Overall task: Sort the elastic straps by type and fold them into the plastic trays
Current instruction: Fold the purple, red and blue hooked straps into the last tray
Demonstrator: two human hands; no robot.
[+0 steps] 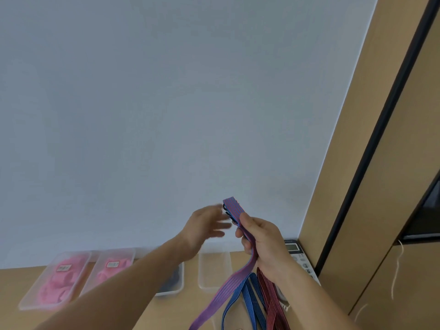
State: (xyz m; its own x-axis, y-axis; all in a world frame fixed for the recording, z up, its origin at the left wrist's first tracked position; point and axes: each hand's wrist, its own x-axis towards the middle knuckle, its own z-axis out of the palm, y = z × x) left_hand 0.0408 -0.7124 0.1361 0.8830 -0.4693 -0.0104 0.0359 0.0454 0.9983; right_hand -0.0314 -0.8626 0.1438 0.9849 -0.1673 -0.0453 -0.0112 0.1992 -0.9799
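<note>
My right hand (263, 242) grips a purple striped elastic strap (234, 208) raised in front of the wall, its top end sticking up above my thumb. The rest of this strap hangs down to the lower edge of the view. A blue striped strap (247, 296) and a red striped strap (270, 296) also hang below my right hand. My left hand (207, 226) is blurred, just left of the strap's top end, fingers spread and holding nothing. Several clear plastic trays stand on the wooden table along the wall: two with pink straps (58, 279), one with dark straps (172, 282), one bare (214, 267).
A calculator (296, 254) lies against the wall to the right of the trays, partly behind my right wrist. A brown cabinet (381, 186) with a black strip stands on the right. A thin white string (396, 272) hangs on the cabinet front.
</note>
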